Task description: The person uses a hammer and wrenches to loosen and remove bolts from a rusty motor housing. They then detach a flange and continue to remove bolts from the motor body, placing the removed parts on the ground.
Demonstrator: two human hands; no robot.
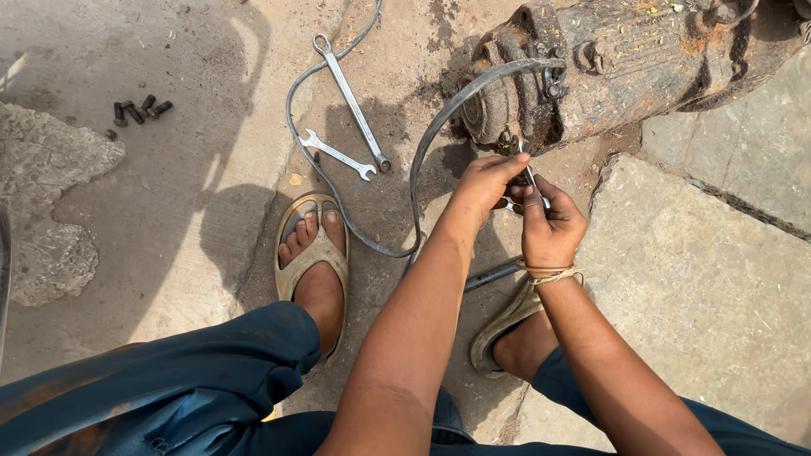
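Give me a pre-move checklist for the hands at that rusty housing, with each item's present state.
1. Left hand at the tool near the rusty housing: ok.
2. Right hand closed round the thin tool: ok.
3. Tool tip seated on its fastener: cannot tell, fingers hide it.
4. Two wrenches lying within reach: ok.
5. Loose bolts grouped together on the ground: ok.
6. Cable clear of the hands: not ok, it loops close beside the left wrist.
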